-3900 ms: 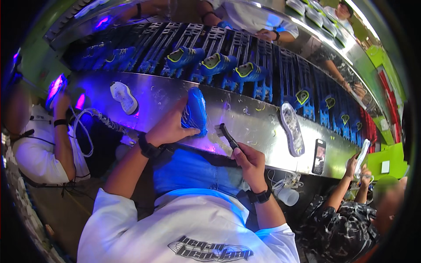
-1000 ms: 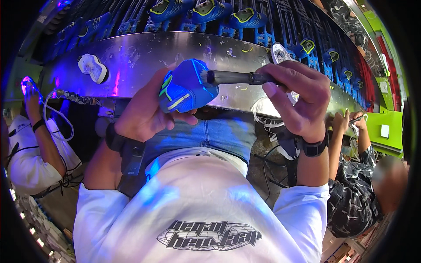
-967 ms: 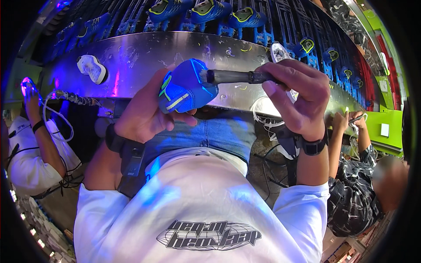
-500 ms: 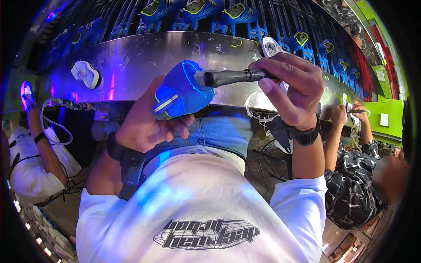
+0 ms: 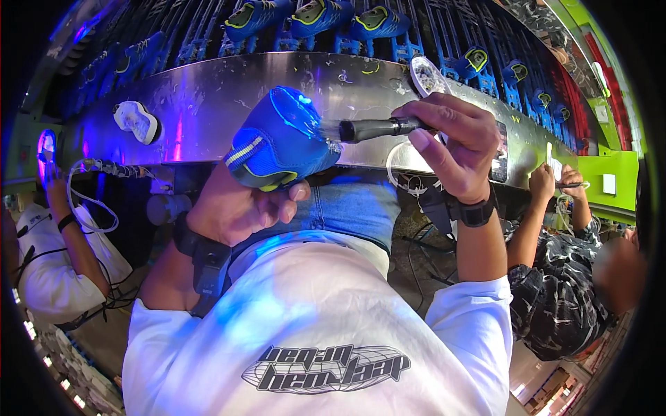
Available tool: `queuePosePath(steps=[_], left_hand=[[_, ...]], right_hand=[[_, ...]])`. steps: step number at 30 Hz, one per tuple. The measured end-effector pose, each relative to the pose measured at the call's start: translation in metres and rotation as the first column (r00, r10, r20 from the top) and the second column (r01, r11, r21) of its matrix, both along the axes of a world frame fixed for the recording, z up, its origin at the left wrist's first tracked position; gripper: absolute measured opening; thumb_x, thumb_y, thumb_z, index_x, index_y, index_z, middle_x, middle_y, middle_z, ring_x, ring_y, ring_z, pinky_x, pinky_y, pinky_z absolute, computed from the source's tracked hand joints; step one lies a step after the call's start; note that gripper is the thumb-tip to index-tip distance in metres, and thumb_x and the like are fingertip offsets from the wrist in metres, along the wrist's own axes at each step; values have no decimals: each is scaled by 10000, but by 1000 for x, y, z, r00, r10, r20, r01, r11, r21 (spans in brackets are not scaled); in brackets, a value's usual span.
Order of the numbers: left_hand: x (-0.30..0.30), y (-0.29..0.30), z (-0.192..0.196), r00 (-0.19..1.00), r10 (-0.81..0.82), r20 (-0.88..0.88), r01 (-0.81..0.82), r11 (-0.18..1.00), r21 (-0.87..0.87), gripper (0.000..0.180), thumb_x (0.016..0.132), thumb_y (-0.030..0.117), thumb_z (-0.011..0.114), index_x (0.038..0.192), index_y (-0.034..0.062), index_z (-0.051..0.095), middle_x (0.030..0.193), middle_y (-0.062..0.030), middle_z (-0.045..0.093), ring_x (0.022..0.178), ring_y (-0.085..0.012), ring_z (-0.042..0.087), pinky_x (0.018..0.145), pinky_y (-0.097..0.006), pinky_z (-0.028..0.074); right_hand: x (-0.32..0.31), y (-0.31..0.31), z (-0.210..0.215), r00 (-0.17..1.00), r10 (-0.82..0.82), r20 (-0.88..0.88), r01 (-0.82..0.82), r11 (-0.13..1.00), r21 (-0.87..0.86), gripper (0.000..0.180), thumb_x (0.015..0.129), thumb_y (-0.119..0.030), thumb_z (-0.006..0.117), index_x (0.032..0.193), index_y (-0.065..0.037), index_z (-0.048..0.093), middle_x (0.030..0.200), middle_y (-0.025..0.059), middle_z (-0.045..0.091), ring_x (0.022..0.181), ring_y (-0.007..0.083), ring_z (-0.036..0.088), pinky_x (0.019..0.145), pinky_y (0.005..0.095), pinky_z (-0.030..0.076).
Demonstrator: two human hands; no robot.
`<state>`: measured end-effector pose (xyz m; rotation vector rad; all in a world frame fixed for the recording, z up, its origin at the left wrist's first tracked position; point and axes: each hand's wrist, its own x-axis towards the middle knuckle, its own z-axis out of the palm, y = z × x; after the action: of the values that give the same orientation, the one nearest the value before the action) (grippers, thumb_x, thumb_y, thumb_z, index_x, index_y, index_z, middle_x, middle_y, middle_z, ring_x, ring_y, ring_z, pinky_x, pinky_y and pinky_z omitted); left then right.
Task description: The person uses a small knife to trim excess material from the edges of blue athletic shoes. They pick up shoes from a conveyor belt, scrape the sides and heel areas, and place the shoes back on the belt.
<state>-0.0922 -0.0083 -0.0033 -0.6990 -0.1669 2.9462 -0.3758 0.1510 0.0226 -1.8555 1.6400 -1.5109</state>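
My left hand [image 5: 243,204] is closed around a blue shoe upper [image 5: 281,149] with a striped heel tab and yellow-green lining. Its underside faces up and looks wet and shiny under blue light. Between the fingers and thumb of my right hand [image 5: 458,142] is a black-handled brush [image 5: 378,129], held nearly level, bristles pointing left. The bristle tip is at the right edge of the upper's underside. Beyond my right hand a white oval dish [image 5: 429,75] with residue in it rests on the metal ledge.
A metal ledge [image 5: 208,83] runs across in front of me, with a white shoe sole [image 5: 136,122] on its left part. Behind it a rack conveyor carries several blue shoes [image 5: 316,17]. Co-workers sit at both sides; one person's hands [image 5: 555,182] hold a small tool at right.
The blue upper has tilted in my left hand, showing more of its heel and side. My right hand and the brush have shifted slightly down and right.
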Motion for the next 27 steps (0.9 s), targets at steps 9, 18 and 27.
queuePosePath(steps=[9,18,27], left_hand=[[2,12,-12,999,34,-22,-39,963,-267,548,1053,450,464,1373,10,528,1042,-297,661,723,-374,731,557,-366,619],[-6,-11,-66,999,11,53,32,677,-736,404,1076,274,528,1403,38,557,1327,-113,659,1190,-202,652,1049,-379,519],[-64,-36,-45,999,-16,-33,-7,797,-604,495,1050,302,524,1451,12,515,1340,-145,655,1160,-269,672,1044,-438,522]], right_hand=[[0,19,-21,995,-86,43,82,992,95,228,820,-103,736,984,52,766,750,138,688,631,171,669,585,263,506],[23,7,-33,861,-426,276,255,833,491,263,951,-184,710,997,71,757,723,53,688,653,99,592,584,267,428],[47,50,-23,917,-359,177,304,912,275,172,926,-122,714,1025,14,755,707,74,651,557,147,566,519,290,422]])
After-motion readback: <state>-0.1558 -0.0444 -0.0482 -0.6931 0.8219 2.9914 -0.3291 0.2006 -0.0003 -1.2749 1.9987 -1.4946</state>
